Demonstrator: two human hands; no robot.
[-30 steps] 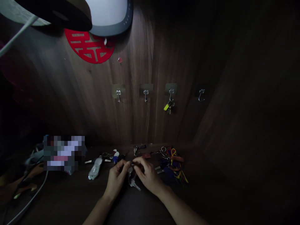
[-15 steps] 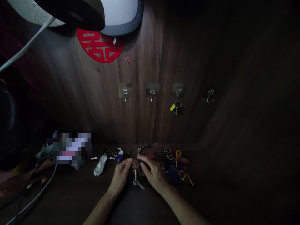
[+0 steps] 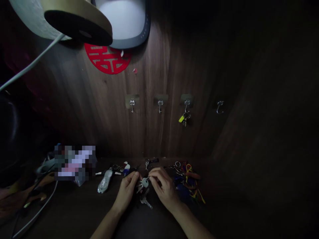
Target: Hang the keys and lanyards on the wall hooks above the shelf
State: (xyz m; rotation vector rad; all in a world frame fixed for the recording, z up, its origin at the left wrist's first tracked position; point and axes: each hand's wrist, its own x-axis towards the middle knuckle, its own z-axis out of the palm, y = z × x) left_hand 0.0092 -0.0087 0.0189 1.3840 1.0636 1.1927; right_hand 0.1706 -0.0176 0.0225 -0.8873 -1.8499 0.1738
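My left hand (image 3: 126,192) and my right hand (image 3: 163,187) meet over a dark wooden surface, both pinching a bunch of silver keys (image 3: 143,186). One key head shows between my fingertips and more keys hang below, toward the surface. Several other keys and fobs lie just beyond my hands, among them a silver car fob (image 3: 103,181) to the left and a tangle of coloured cords with keys (image 3: 188,174) to the right.
On the wooden wall behind, a row of metal hooks: the third hook (image 3: 186,103) carries keys with a yellow tag (image 3: 182,118); the others (image 3: 132,104) hang bare. A red paper cutout (image 3: 107,60) and a lamp (image 3: 62,20) sit above. Cables (image 3: 35,214) lie at left.
The keys in my hands have turned, so a round key head now shows between my fingertips. The view has tilted slightly; my hands stay in the same place.
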